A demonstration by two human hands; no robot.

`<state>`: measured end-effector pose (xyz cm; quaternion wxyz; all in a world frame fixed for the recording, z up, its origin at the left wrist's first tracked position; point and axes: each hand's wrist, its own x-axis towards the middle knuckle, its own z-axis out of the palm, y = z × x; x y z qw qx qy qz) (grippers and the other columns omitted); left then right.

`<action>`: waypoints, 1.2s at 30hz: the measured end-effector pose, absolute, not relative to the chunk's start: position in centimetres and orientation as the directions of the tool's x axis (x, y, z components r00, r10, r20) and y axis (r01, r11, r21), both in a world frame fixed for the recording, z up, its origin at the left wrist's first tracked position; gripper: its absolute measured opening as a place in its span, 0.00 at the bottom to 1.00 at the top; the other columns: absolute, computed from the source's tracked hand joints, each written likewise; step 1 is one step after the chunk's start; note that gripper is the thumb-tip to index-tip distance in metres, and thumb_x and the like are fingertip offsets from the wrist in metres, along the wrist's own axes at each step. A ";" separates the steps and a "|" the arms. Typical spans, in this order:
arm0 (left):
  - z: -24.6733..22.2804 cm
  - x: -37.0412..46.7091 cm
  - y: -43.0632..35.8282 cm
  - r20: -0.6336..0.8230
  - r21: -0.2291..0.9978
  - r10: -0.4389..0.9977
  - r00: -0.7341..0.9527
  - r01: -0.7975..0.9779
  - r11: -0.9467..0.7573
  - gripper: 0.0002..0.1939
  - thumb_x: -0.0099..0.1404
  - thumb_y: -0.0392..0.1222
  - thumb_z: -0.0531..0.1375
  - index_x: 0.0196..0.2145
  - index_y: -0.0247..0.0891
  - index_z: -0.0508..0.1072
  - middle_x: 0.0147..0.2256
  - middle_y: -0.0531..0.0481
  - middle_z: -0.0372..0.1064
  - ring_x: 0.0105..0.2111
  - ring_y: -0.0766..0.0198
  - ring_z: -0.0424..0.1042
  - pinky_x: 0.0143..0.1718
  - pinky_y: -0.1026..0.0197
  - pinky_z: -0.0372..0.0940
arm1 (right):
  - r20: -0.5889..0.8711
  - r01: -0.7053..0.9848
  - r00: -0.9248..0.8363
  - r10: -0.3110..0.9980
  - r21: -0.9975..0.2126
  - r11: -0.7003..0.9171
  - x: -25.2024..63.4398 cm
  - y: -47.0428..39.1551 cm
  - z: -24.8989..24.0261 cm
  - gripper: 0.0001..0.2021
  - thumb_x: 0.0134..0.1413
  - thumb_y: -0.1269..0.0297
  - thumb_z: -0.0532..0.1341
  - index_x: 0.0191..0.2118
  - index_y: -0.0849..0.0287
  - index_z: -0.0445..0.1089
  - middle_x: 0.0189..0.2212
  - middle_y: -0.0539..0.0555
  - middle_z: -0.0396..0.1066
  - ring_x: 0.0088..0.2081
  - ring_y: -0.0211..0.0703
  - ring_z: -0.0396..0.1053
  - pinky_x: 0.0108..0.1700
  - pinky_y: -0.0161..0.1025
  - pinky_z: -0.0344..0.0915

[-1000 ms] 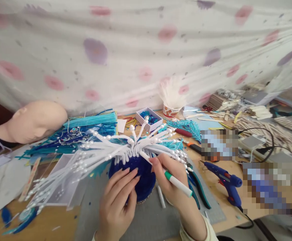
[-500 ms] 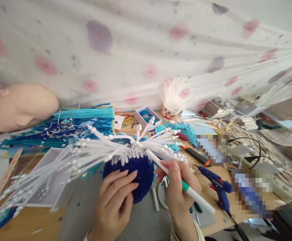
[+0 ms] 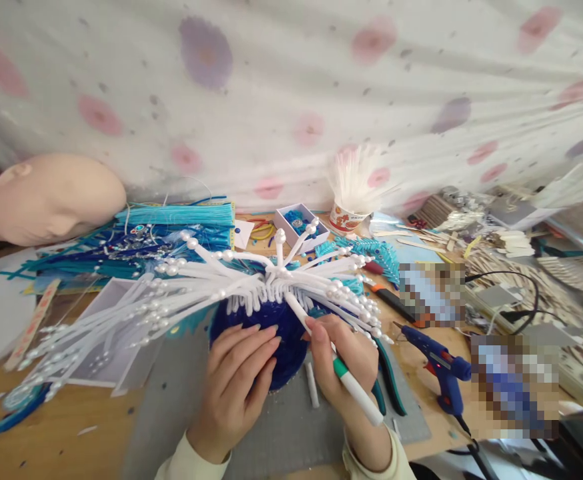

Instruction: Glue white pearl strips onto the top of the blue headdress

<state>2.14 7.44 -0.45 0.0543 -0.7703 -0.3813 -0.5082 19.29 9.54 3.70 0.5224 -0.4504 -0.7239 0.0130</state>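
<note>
A dark blue fuzzy round base point(image 3: 289, 350) sits under a spread of white chenille stems point(image 3: 256, 293) tipped with pearl beads. My left hand point(image 3: 239, 377) holds the base from the front left, its fingers lying together across the blue face and the thumb at the lower edge. In my right hand point(image 3: 346, 360) is a white pen point(image 3: 361, 398) with a green band, gripped like a writing tool. The pen's upper end touches, or nearly touches, the looped stem ends along the top of the base; exact contact cannot be made out.
A blue glue gun point(image 3: 439, 363) stands at right, near green-handled pliers point(image 3: 390, 377) and an orange-black cutter point(image 3: 396, 303). Behind are a small box point(image 3: 316, 233), a paper cup of white strips point(image 3: 346, 219) and blue stems point(image 3: 176, 213). A mannequin head point(image 3: 66, 197) lies far left.
The view has shifted slightly, moving the background right and up. My right hand and the pen have moved a little left, closer to the base. My left hand keeps its hold.
</note>
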 end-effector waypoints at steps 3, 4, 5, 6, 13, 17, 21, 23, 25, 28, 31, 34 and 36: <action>-0.6 2.3 7.4 0.845 0.253 0.494 0.205 0.661 -0.707 0.14 0.68 0.25 0.61 0.50 0.30 0.74 0.46 0.39 0.78 0.52 0.57 0.71 0.58 0.51 0.66 | 0.775 0.633 -0.045 0.630 -0.466 0.618 19.6 9.4 3.6 0.09 0.66 0.72 0.58 0.35 0.56 0.74 0.23 0.49 0.77 0.20 0.37 0.74 0.22 0.33 0.64; -0.7 2.3 7.4 0.847 0.243 0.489 0.209 0.666 -0.705 0.14 0.68 0.25 0.61 0.50 0.30 0.74 0.46 0.39 0.77 0.52 0.57 0.71 0.58 0.51 0.66 | 0.786 0.638 -0.019 0.618 -0.466 0.613 19.6 9.3 3.5 0.09 0.66 0.72 0.58 0.36 0.55 0.75 0.23 0.49 0.78 0.20 0.37 0.74 0.22 0.33 0.65; -0.8 2.4 7.4 0.845 0.241 0.492 0.210 0.672 -0.700 0.14 0.68 0.26 0.60 0.51 0.31 0.74 0.46 0.39 0.77 0.52 0.57 0.71 0.58 0.51 0.66 | 0.796 0.644 0.024 0.605 -0.475 0.599 19.5 9.1 3.3 0.10 0.67 0.71 0.58 0.37 0.55 0.75 0.22 0.48 0.77 0.20 0.37 0.74 0.22 0.34 0.65; -0.8 2.4 7.4 0.843 0.242 0.497 0.208 0.678 -0.694 0.14 0.68 0.26 0.60 0.51 0.31 0.74 0.46 0.39 0.77 0.52 0.56 0.70 0.58 0.51 0.66 | 0.803 0.647 0.079 0.590 -0.492 0.583 19.4 8.9 3.1 0.10 0.67 0.70 0.57 0.37 0.55 0.76 0.22 0.48 0.77 0.20 0.37 0.74 0.23 0.34 0.66; -1.0 2.5 7.6 0.838 0.253 0.514 0.185 0.702 -0.666 0.16 0.69 0.26 0.59 0.53 0.35 0.73 0.47 0.41 0.77 0.51 0.56 0.72 0.56 0.50 0.68 | 0.783 0.557 0.290 0.551 -0.606 0.568 18.9 8.6 2.8 0.13 0.69 0.65 0.56 0.34 0.55 0.77 0.20 0.48 0.76 0.18 0.39 0.72 0.26 0.37 0.69; -1.0 2.7 7.6 0.845 0.250 0.502 0.186 0.694 -0.676 0.16 0.68 0.25 0.59 0.52 0.32 0.74 0.47 0.39 0.77 0.51 0.55 0.72 0.57 0.50 0.67 | 0.767 0.589 0.207 0.608 -0.594 0.549 18.8 9.3 3.0 0.12 0.69 0.68 0.57 0.35 0.56 0.76 0.21 0.48 0.76 0.20 0.37 0.73 0.26 0.35 0.67; -1.1 2.8 7.6 0.849 0.245 0.495 0.184 0.694 -0.677 0.16 0.68 0.25 0.59 0.53 0.32 0.73 0.47 0.38 0.76 0.52 0.55 0.71 0.57 0.49 0.67 | 0.768 0.670 0.145 0.624 -0.540 0.510 18.3 9.5 2.8 0.13 0.68 0.70 0.57 0.32 0.57 0.74 0.18 0.48 0.74 0.18 0.36 0.71 0.24 0.33 0.64; -1.2 2.7 7.6 0.847 0.248 0.499 0.182 0.697 -0.673 0.17 0.69 0.26 0.59 0.53 0.33 0.73 0.47 0.39 0.76 0.51 0.55 0.72 0.57 0.49 0.67 | 0.764 0.678 0.125 0.633 -0.531 0.508 18.1 9.3 2.7 0.13 0.68 0.72 0.56 0.30 0.58 0.73 0.17 0.47 0.72 0.18 0.36 0.70 0.23 0.33 0.63; -1.2 2.7 7.6 0.844 0.255 0.506 0.176 0.699 -0.668 0.17 0.69 0.26 0.59 0.54 0.34 0.73 0.47 0.40 0.76 0.51 0.55 0.72 0.56 0.49 0.68 | 0.770 0.682 0.099 0.630 -0.513 0.520 18.1 9.2 2.7 0.13 0.67 0.73 0.56 0.31 0.58 0.73 0.18 0.48 0.72 0.18 0.36 0.69 0.23 0.34 0.63; -1.3 2.7 7.5 0.844 0.261 0.510 0.163 0.707 -0.658 0.18 0.69 0.26 0.59 0.55 0.37 0.73 0.48 0.41 0.77 0.51 0.55 0.73 0.56 0.48 0.68 | 0.806 0.671 -0.003 0.592 -0.438 0.598 18.6 9.3 2.7 0.11 0.65 0.73 0.57 0.34 0.57 0.74 0.22 0.50 0.76 0.20 0.37 0.72 0.23 0.33 0.64; -1.4 2.7 7.5 0.846 0.252 0.505 0.169 0.708 -0.660 0.20 0.68 0.26 0.59 0.55 0.37 0.73 0.47 0.41 0.77 0.50 0.55 0.73 0.55 0.49 0.68 | 0.851 0.637 -0.093 0.517 -0.348 0.688 19.3 9.5 2.7 0.09 0.63 0.72 0.59 0.35 0.55 0.75 0.25 0.51 0.79 0.22 0.38 0.75 0.25 0.32 0.68; -1.3 2.8 7.6 0.847 0.251 0.503 0.170 0.706 -0.662 0.22 0.68 0.27 0.59 0.57 0.39 0.72 0.47 0.42 0.78 0.50 0.54 0.74 0.55 0.49 0.69 | 0.876 0.643 -0.043 0.480 -0.343 0.685 19.7 9.1 2.4 0.10 0.64 0.70 0.57 0.37 0.54 0.76 0.22 0.49 0.77 0.20 0.38 0.74 0.24 0.33 0.69; -1.3 2.8 7.6 0.848 0.257 0.505 0.162 0.707 -0.659 0.23 0.68 0.27 0.59 0.59 0.41 0.72 0.47 0.43 0.78 0.50 0.55 0.74 0.54 0.49 0.69 | 0.871 0.663 0.049 0.489 -0.395 0.636 19.6 8.6 2.3 0.13 0.68 0.69 0.54 0.39 0.54 0.76 0.20 0.49 0.76 0.20 0.38 0.73 0.24 0.35 0.69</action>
